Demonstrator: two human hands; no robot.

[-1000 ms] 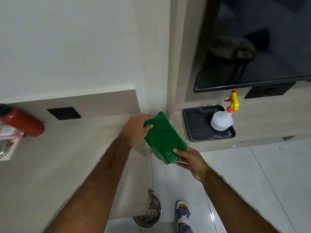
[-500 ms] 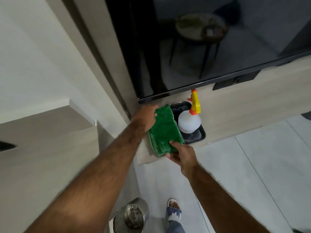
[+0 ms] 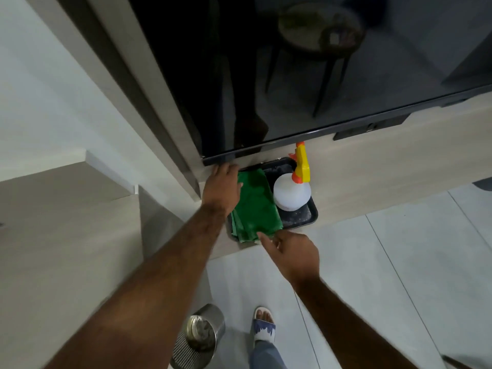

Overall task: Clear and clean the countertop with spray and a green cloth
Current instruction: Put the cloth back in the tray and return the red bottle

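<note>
Left hand [image 3: 222,188] lies flat, fingers loosely spread and gripping nothing, its palm side resting against the far left edge of the folded cloth [image 3: 255,206]; the fingertips reach the dark lower bezel of the screen [image 3: 292,75]. Right hand [image 3: 291,255] is open too, fingers extended, with the fingertips [image 3: 262,237] just touching the cloth's near corner and closed on nothing. Green and soft-looking, the cloth is folded into a long rectangle with several layers showing along its near edge, and it lies in the left half of a black, shallow, round-cornered tray [image 3: 310,221] whose floor carries pale dusty marks. Beside the cloth in the tray's right half stands a spray bottle [image 3: 292,194], its white body round and matte, its trigger head yellow and orange plastic. Pale wood-grain shelf [image 3: 372,182] bears the tray. Glossy, the screen above mirrors a round table. Below, on smooth grey floor tiles [image 3: 399,275], stand a shiny metal bin [image 3: 198,336] and a foot in a white and blue slipper [image 3: 263,327].
</note>
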